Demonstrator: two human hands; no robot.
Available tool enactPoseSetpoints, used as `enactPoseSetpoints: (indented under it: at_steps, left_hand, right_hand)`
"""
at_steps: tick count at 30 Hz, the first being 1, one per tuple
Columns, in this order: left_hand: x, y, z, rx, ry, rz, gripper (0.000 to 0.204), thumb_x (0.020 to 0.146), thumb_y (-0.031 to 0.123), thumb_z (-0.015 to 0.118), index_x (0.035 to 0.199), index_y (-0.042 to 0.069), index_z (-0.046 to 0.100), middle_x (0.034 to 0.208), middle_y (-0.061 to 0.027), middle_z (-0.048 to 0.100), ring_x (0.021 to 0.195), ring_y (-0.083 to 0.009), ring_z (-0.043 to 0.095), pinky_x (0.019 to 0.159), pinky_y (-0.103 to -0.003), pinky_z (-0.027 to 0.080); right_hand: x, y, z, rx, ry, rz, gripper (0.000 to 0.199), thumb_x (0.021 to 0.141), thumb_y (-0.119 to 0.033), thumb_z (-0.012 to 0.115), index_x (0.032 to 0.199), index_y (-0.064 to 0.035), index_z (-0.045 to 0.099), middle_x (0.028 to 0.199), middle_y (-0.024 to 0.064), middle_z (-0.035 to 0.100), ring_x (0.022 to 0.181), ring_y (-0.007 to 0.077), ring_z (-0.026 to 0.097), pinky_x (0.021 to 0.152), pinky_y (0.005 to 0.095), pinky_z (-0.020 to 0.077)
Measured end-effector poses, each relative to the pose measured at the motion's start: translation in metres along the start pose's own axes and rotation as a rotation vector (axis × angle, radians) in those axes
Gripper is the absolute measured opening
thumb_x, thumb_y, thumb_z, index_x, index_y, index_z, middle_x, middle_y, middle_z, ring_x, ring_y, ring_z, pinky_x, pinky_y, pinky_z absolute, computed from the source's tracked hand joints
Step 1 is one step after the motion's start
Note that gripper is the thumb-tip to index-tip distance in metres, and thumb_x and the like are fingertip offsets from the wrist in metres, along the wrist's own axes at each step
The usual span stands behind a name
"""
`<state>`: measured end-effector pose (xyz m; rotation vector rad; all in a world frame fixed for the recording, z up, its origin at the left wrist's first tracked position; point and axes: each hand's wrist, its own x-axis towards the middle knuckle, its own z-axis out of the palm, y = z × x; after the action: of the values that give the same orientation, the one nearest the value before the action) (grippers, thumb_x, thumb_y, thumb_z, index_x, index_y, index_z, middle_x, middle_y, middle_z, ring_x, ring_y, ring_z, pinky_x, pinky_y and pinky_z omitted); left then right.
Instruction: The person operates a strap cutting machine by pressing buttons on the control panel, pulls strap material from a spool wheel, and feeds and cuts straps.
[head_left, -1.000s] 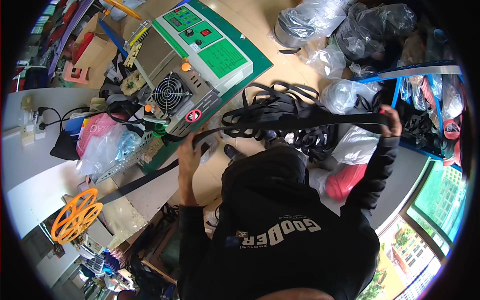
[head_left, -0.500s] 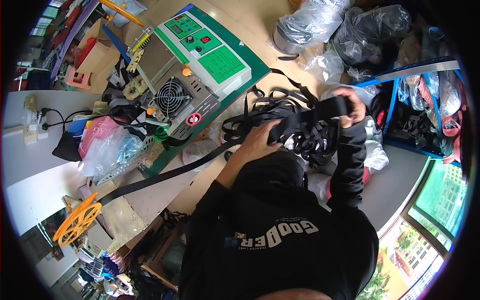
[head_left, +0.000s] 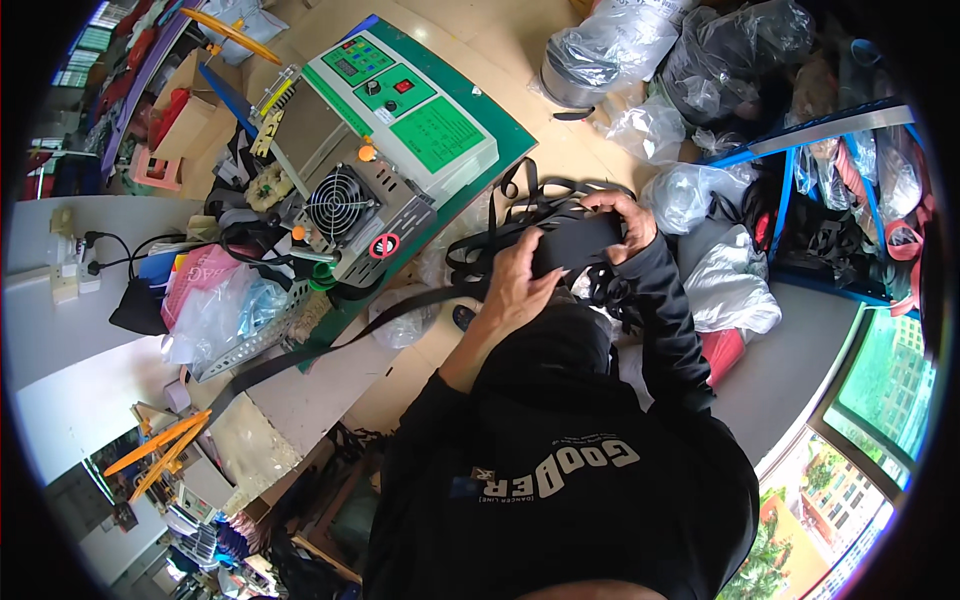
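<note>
A wide black webbing strap [head_left: 580, 245] spans the short gap between my two hands, doubled over into a flat stack or loop. My left hand [head_left: 515, 283] pinches its left end between thumb and fingers. Around its right end curl the fingers of my right hand [head_left: 632, 226]. From my left hand a length of the same strap [head_left: 390, 315] runs down and left, past the table corner, to an orange spoked reel [head_left: 165, 450]. More black strap [head_left: 540, 187] lies in loose coils beyond and under my hands, partly hidden by them.
To the left, a machine with a green panel [head_left: 440, 135] and a fan [head_left: 342, 200] stands on a green-topped table [head_left: 517, 140]. Plastic-wrapped rolls [head_left: 610, 60] are at the upper right. Beside a blue-framed rack [head_left: 800, 150] lies a white bag [head_left: 735, 285].
My right hand has come left and down toward my left hand, shortening the strap between them. The orange reel has turned, and the strap running to it hangs differently.
</note>
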<state>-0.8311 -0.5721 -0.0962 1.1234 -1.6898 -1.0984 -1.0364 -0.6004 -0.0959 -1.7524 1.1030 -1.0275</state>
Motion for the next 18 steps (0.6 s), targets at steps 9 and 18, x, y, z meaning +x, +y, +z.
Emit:
enactPoseSetpoints:
  at_steps: [9, 18]
  left_hand:
    - [-0.093, -0.017, -0.141, 0.283, 0.281, -0.342, 0.02, 0.069, 0.003, 0.047, 0.088, 0.0, 0.052, 0.064, -0.0093, 0.049, 0.06, -0.0177, 0.048, 0.056, -0.028, 0.039]
    - [-0.102, -0.013, -0.159, 0.562, 0.226, -0.281, 0.026, 0.063, -0.005, 0.057, 0.088, 0.001, 0.051, 0.077, -0.0109, 0.054, 0.071, -0.0232, 0.053, 0.068, -0.031, 0.042]
  right_hand:
    - [-0.09, 0.115, -0.071, -0.518, 0.089, 0.091, 0.035, 0.067, 0.004, 0.054, 0.099, -0.0097, 0.057, 0.085, 0.0049, 0.066, 0.079, 0.0192, 0.065, 0.073, 0.0281, 0.048]
    - [-0.097, 0.122, -0.113, -0.904, 0.242, 0.127, 0.044, 0.066, -0.003, 0.055, 0.109, -0.013, 0.054, 0.096, 0.006, 0.062, 0.09, 0.0256, 0.059, 0.078, 0.0346, 0.0433]
